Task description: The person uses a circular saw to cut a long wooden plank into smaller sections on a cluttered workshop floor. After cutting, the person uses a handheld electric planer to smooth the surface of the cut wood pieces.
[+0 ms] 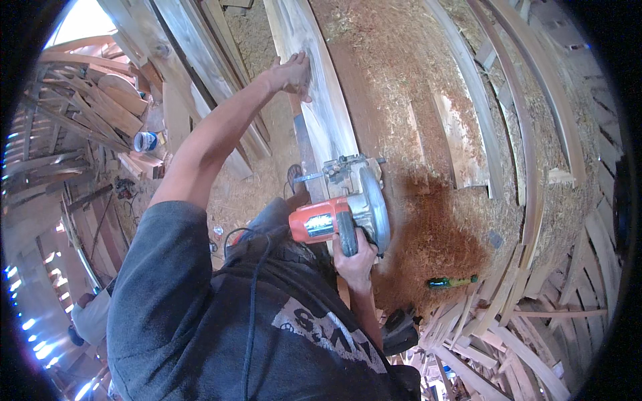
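Observation:
A long pale plank (329,115) runs away from me, its near end under a red and grey circular saw (316,220). My right hand (358,262) is wrapped round the saw's black rear handle. The saw's base rests on the plank, with the round blade guard on the right side; the cutting edge of the blade is hidden. Farther up, my left hand (293,75) lies on the plank with its fingers stretched out, holding nothing. A dark cord (253,314) hangs down over the front of my shirt.
Sawdust (394,87) covers the ground. Long boards (200,60) lie to the left, and curved planks (528,100) to the right. A green bottle (452,282) lies near scrap wood (515,334). A white and blue bucket (145,141) and another person (93,317) are at left.

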Available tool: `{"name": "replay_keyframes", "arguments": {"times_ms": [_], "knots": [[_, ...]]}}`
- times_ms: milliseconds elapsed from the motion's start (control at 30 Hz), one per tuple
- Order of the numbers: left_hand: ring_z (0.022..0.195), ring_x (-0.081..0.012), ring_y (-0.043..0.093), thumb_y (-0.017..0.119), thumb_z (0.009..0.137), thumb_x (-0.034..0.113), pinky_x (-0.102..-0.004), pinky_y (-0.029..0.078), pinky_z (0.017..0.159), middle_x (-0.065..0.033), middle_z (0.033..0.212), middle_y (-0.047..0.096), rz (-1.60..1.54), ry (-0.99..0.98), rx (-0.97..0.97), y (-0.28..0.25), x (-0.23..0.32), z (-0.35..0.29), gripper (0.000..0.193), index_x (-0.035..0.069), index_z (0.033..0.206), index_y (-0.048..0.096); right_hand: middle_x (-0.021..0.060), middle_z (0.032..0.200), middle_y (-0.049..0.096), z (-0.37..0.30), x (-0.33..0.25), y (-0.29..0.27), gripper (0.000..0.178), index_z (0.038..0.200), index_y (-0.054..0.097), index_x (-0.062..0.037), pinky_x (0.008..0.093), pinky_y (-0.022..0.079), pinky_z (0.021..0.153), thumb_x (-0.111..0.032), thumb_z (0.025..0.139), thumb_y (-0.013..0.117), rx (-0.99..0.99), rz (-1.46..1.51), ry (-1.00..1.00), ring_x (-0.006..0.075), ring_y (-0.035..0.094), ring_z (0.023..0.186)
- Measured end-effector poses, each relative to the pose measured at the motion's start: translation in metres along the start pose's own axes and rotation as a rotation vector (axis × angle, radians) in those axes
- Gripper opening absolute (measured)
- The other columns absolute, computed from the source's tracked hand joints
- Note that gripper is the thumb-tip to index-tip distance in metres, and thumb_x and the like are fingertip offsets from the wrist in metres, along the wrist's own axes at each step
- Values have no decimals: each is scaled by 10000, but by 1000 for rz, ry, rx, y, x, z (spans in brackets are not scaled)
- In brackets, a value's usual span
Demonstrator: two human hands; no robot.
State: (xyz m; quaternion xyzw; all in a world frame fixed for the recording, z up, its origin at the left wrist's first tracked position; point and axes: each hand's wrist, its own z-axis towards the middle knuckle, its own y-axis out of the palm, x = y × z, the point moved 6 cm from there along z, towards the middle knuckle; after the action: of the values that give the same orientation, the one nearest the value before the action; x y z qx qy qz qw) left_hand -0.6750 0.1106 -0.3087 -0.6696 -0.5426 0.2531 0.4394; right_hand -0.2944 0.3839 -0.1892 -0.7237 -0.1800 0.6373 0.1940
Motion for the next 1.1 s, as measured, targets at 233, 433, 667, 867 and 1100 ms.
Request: {"name": "replay_keyframes", "arguments": {"times_ms": [233, 433, 667, 867, 1100], "knots": [[1603, -409, 105, 909, 676, 562, -723, 181, 1219, -262, 1726, 51, 36, -30, -63, -5, 13, -12, 1431, -55, 1633, 43, 143, 673, 635, 4, 14, 10, 261, 861, 617, -78, 474, 518, 598, -227, 814, 826, -51, -27, 74, 381, 667, 597], [1611, -392, 49, 906, 677, 569, -709, 169, 1233, -255, 1730, 11, -20, -25, -74, -4, 12, -15, 1439, -41, 1639, 26, 158, 724, 684, 10, 17, 16, 345, 898, 647, -50, 445, 543, 643, -288, 772, 863, -60, -198, 113, 368, 700, 645], [1613, -383, 25, 888, 695, 585, -706, 169, 1238, -251, 1731, -9, -21, -16, -86, -6, 14, -16, 1435, -41, 1640, 8, 174, 679, 664, 21, 16, 22, 370, 912, 666, -42, 447, 550, 620, -322, 775, 866, -48, -249, 72, 385, 698, 621], [1610, -393, 48, 879, 703, 586, -709, 181, 1233, -259, 1728, 12, -2, -17, -78, -7, 15, -16, 1420, -52, 1636, 19, 156, 673, 658, 39, 4, 24, 311, 880, 651, -79, 448, 551, 619, -307, 799, 847, -50, -196, 75, 383, 699, 630], [1607, -401, 68, 860, 715, 610, -708, 185, 1232, -266, 1725, 30, 39, -6, -79, -8, 16, -16, 1409, -67, 1631, 30, 144, 644, 623, 52, -5, 28, 264, 840, 611, -88, 437, 524, 584, -241, 828, 827, -32, -98, 124, 377, 687, 608]]}}
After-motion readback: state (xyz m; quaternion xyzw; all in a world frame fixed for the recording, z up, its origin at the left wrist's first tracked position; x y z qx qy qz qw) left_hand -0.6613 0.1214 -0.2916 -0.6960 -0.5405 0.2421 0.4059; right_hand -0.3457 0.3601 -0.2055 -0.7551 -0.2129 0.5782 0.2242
